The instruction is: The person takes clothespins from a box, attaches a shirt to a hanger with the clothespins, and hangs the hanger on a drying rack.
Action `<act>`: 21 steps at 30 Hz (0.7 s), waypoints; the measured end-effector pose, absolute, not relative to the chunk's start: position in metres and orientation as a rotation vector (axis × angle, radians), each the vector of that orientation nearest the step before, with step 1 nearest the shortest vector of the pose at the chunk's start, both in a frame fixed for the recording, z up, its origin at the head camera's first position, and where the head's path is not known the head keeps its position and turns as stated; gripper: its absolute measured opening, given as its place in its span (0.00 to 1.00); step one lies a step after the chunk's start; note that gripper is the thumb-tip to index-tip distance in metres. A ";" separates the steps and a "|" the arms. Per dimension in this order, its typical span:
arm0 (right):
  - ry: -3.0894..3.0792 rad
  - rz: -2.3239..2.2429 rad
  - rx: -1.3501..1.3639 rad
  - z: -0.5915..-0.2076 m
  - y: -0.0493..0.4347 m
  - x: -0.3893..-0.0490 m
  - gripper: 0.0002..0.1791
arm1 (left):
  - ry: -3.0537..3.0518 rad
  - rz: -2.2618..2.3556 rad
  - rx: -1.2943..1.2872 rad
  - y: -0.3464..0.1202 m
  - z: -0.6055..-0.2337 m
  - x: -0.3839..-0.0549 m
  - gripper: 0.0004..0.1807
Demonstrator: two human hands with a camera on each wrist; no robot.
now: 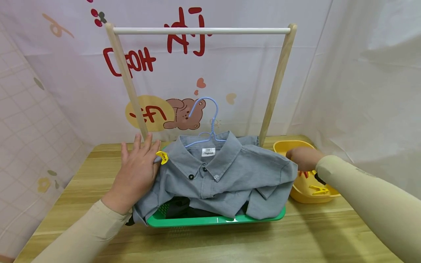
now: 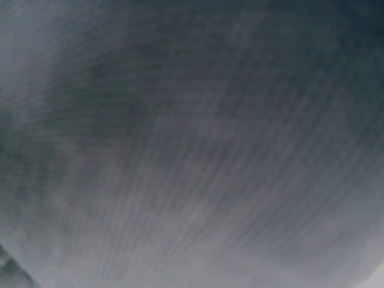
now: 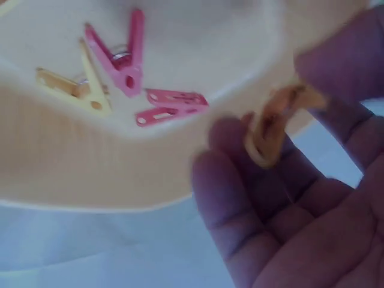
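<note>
A grey button-collar shirt [image 1: 213, 179] lies over a green basket [image 1: 217, 221], with a blue wire hanger [image 1: 213, 124] inside its collar. My left hand [image 1: 136, 171] rests on the shirt's shoulder at the left, fingers straight and spread. Beside it a yellow clothespin [image 1: 162, 157] sits on the shoulder; my thumb is mostly hidden. Grey cloth fills the blurred left wrist view. Over the yellow tub [image 1: 302, 197] at the right is my right hand [image 1: 304, 157]. In the right wrist view it pinches a yellow-orange clothespin [image 3: 270, 129] between thumb and fingers.
Inside the tub are pink clothespins [image 3: 123, 63] and a pale yellow one [image 3: 90, 90]. A wooden rack with a white bar [image 1: 204, 31] stands behind the basket. Dark cloth [image 1: 179, 207] shows under the shirt. Printed sheets [image 1: 230, 73] hang behind the wooden table [image 1: 82, 186].
</note>
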State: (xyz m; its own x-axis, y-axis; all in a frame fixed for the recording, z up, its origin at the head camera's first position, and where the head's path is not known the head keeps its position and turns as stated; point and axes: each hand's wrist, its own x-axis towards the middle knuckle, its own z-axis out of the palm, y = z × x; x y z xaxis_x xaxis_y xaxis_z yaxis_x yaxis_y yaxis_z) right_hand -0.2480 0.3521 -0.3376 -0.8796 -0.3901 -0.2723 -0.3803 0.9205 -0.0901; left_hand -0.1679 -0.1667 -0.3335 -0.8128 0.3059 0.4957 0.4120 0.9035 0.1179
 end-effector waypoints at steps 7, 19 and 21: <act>2.931 -0.099 -0.486 -0.320 0.350 -0.247 0.21 | -2.596 -0.307 -0.513 -0.167 -0.333 -0.168 0.28; 3.078 -0.300 -0.555 -0.279 0.329 -0.235 0.22 | -2.607 -0.309 -0.504 -0.166 -0.333 -0.169 0.27; 3.093 -0.316 -0.572 -0.274 0.324 -0.232 0.20 | -2.612 -0.307 -0.502 -0.166 -0.333 -0.169 0.27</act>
